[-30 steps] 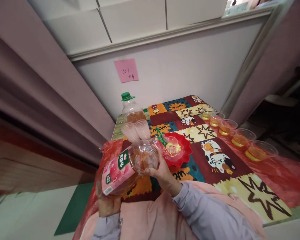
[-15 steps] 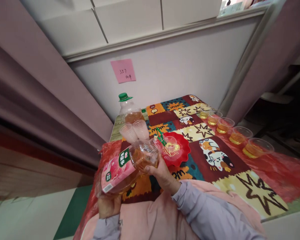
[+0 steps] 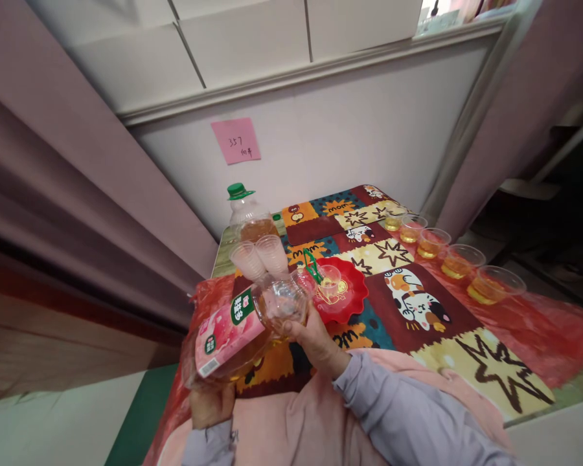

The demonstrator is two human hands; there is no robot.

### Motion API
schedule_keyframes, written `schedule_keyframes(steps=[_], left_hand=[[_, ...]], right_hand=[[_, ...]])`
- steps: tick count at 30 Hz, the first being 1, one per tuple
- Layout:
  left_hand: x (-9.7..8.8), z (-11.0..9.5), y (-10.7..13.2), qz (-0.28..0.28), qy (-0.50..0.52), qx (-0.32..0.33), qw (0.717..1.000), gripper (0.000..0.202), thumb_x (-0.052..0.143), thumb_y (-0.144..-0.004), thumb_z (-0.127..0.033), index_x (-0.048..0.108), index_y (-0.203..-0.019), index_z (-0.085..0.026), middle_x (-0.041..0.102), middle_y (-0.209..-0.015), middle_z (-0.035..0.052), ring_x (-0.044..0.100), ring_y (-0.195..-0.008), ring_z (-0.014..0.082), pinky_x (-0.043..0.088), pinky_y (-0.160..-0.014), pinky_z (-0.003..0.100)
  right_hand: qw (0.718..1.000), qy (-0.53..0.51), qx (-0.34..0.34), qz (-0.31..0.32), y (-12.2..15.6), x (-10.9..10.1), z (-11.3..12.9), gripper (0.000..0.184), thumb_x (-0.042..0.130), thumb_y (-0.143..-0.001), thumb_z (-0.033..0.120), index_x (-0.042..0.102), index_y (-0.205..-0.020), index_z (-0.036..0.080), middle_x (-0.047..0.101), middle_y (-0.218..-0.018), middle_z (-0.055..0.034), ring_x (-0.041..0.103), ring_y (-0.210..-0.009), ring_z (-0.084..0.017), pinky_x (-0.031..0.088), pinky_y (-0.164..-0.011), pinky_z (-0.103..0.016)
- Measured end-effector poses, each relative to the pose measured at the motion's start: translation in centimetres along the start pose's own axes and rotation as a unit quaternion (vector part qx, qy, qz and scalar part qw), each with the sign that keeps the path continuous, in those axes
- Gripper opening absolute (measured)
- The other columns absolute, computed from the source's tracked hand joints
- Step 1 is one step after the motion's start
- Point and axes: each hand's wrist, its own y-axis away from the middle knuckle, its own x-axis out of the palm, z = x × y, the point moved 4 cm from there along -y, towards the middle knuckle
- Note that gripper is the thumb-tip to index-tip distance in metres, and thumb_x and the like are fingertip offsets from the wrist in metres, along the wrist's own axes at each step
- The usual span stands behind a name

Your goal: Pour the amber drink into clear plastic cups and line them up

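Resting at the near edge, one pink cloth (image 3: 301, 421), lying across the person's lap. Left hand (image 3: 210, 402), one: beneath the base of the bottle; its fingers are mostly hidden there, so how far they close cannot be told. Right hand (image 3: 318, 343), one: fingers wrapped round the upper part of the same bottle, gripping it. Large clear bottle (image 3: 236, 330), one: pink label, amber liquid inside, tilted above the patterned mat (image 3: 383, 336), neck end towards the red plate; no cap seen on it, and whether liquid is leaving it cannot be told. Red plate (image 3: 354, 301), one, scalloped, bearing a clear cup (image 3: 330, 279), contents unclear, and a green plastic piece (image 3: 311, 266). Clear cups in a row (image 3: 463, 264), five, along the right side, each holding yellow liquid: judged done. Stacked cups (image 3: 260, 255), two stacks, just beyond the held bottle, with no liquid visible: judged unused. Second bottle (image 3: 252, 220), one, green-capped, part full, upright on the tabletop (image 3: 225, 249) behind the stacks. Pink note (image 3: 236, 140), one, handwritten, on the wall (image 3: 350, 136) beyond.
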Motion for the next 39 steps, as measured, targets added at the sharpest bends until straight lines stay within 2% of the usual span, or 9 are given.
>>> schedule_keyframes(steps=[3, 6, 9, 13, 19, 24, 27, 34, 39], left_hand=[[0.1, 0.2, 0.3, -0.021, 0.006, -0.019, 1.0, 0.053, 0.083, -0.087, -0.045, 0.077, -0.138, -0.031, 0.074, -0.147, 0.0071, 0.073, -0.127, 0.0302, 0.067, -0.089, 0.038], [0.2, 0.2, 0.4, -0.01, 0.022, -0.035, 0.999, 0.051, 0.083, -0.087, -0.044, 0.077, -0.136, -0.029, 0.077, -0.141, 0.0058, 0.074, -0.125, 0.0302, 0.067, -0.089, 0.037], [-0.1, 0.4, 0.2, -0.015, 0.054, -0.059, 0.997, 0.044, 0.08, -0.09, -0.039, 0.078, -0.133, -0.028, 0.083, -0.128, 0.0023, 0.076, -0.12, 0.0254, 0.065, -0.094, 0.032], [-0.8, 1.0, -0.1, -0.062, 0.085, -0.105, 0.989, 0.031, 0.065, -0.098, -0.031, 0.079, -0.126, -0.028, 0.085, -0.106, 0.0012, 0.08, -0.102, 0.0214, 0.067, -0.088, 0.03], [-0.7, 1.3, -0.1, -0.062, 0.084, -0.106, 0.989, 0.033, 0.068, -0.094, -0.03, 0.08, -0.124, -0.025, 0.086, -0.111, 0.0028, 0.081, -0.095, 0.0216, 0.067, -0.086, 0.032], [-0.5, 1.2, 0.0, -0.045, 0.096, -0.104, 0.989, 0.033, 0.067, -0.098, -0.033, 0.079, -0.127, -0.026, 0.086, -0.112, 0.0025, 0.081, -0.101, 0.0231, 0.066, -0.09, 0.032], [-0.6, 1.2, 0.0, -0.039, 0.093, -0.096, 0.99, 0.037, 0.069, -0.097, -0.033, 0.078, -0.132, -0.025, 0.086, -0.116, 0.0027, 0.081, -0.106, 0.0233, 0.065, -0.094, 0.032], [-0.7, 1.3, -0.1, -0.042, 0.073, -0.09, 0.992, 0.034, 0.071, -0.094, -0.031, 0.079, -0.127, -0.027, 0.085, -0.121, 0.0033, 0.081, -0.106, 0.022, 0.066, -0.082, 0.027], [-1.1, 1.6, -0.4, -0.069, 0.067, -0.092, 0.991, 0.028, 0.069, -0.096, -0.035, 0.081, -0.121, -0.027, 0.086, -0.113, 0.0035, 0.082, -0.099, 0.0204, 0.066, -0.079, 0.026]], right_hand=[[1.0, -0.004, -0.001, -0.007, 0.0, -0.1, 0.0, 0.097, 0.104, -0.063, 0.049, 0.055, -0.144, 0.029, 0.076, -0.14, -0.0097, 0.072, -0.132, -0.035, 0.058, -0.115, -0.055], [1.0, -0.009, 0.014, -0.014, 0.1, -0.2, 0.0, 0.097, 0.103, -0.064, 0.048, 0.055, -0.146, 0.028, 0.076, -0.139, -0.0105, 0.073, -0.13, -0.036, 0.065, -0.103, -0.053], [0.999, -0.011, 0.041, -0.009, 0.3, -0.2, 0.0, 0.093, 0.101, -0.067, 0.05, 0.057, -0.147, 0.027, 0.076, -0.139, -0.0117, 0.075, -0.126, -0.036, 0.069, -0.091, -0.048], [0.997, -0.012, 0.067, -0.023, 0.5, -0.3, -0.1, 0.087, 0.099, -0.07, 0.051, 0.059, -0.145, 0.029, 0.077, -0.137, -0.0105, 0.078, -0.116, -0.034, 0.07, -0.073, -0.04], [0.997, -0.026, 0.061, -0.031, 0.5, -0.2, 0.1, 0.082, 0.099, -0.07, 0.05, 0.062, -0.139, 0.028, 0.078, -0.13, -0.0087, 0.078, -0.11, -0.03, 0.068, -0.07, -0.035], [0.995, -0.035, 0.075, -0.052, 0.4, -0.5, -0.1, 0.088, 0.101, -0.065, 0.047, 0.06, -0.14, 0.029, 0.078, -0.128, -0.0091, 0.078, -0.107, -0.031, 0.067, -0.064, -0.034], [0.995, -0.035, 0.074, -0.054, 0.5, -0.5, -0.1, 0.084, 0.101, -0.066, 0.049, 0.061, -0.138, 0.028, 0.078, -0.127, -0.0088, 0.079, -0.107, -0.03, 0.068, -0.067, -0.035], [0.997, -0.031, 0.071, -0.027, 0.5, 0.0, 0.5, 0.09, 0.1, -0.068, 0.051, 0.059, -0.145, 0.028, 0.077, -0.132, -0.0099, 0.078, -0.109, -0.031, 0.068, -0.067, -0.035], [0.996, -0.019, 0.081, -0.036, 0.6, -0.4, 0.1, 0.076, 0.098, -0.07, 0.054, 0.065, -0.133, 0.027, 0.078, -0.126, -0.0083, 0.078, -0.102, -0.027, 0.067, -0.066, -0.032]])
